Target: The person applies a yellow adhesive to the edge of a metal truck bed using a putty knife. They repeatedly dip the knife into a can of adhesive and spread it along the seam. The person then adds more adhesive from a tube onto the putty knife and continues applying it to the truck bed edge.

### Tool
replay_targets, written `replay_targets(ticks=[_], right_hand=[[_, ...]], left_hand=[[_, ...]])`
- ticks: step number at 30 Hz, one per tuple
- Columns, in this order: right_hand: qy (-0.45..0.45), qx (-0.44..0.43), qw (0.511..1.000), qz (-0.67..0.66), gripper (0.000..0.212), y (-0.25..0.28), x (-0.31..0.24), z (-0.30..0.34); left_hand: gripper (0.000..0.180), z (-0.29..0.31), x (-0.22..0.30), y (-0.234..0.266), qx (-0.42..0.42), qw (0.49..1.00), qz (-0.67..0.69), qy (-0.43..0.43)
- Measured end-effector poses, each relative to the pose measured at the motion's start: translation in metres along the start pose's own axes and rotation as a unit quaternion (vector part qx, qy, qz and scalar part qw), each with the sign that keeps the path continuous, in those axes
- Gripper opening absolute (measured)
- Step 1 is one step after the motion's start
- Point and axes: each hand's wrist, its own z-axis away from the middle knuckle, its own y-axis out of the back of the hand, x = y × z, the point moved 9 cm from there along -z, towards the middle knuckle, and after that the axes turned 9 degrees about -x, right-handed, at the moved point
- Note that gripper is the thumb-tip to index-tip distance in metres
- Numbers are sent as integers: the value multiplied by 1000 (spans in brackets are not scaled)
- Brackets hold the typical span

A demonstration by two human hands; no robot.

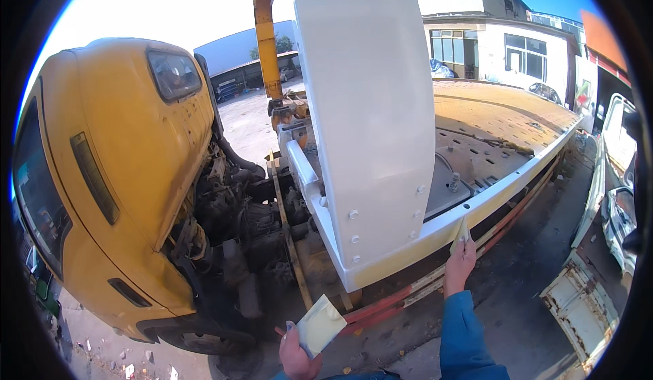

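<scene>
My left hand (pixel 296 357), low in the middle, is closed on a flat rectangular plate (pixel 322 327) with a pale yellow, paste-like face. My right hand (pixel 460 264) is closed on a thin pale spreader (pixel 463 232), its tip up against the white side rail (pixel 435 230) of a truck's flatbed. Whether the tip touches the rail I cannot tell for sure. Close to that rail, a tall white panel (pixel 367 94) with several bolts stands upright on the bed. The right sleeve is blue.
At left, a yellow truck cab (pixel 129 162) is tilted over its dark, exposed engine (pixel 245 271). Behind the panel lies the perforated yellow deck (pixel 496 118). A red and white lower rail (pixel 408 295) runs below the bed. Rusty white panels (pixel 585 305) stand at right.
</scene>
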Motion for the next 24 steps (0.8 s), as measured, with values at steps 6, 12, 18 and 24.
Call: replay_targets(ticks=[6, 12, 18, 24], right_hand=[[17, -50, 998, 24, 47, -53, -58, 61], [74, -194, 978, -32, 55, -103, -142, 178], [-16, -346, 926, -150, 41, -89, -145, 205], [-163, -345, 870, -313, 38, -36, -152, 199]], left_hand=[[68, 9, 6, -12, 27, 1000, 15, -1], [68, 11, 0, -9, 28, 1000, 0, 10], [67, 6, -15, -28, 5, 999, 11, 41], [64, 6, -47, -19, 1, 996, -29, 86]])
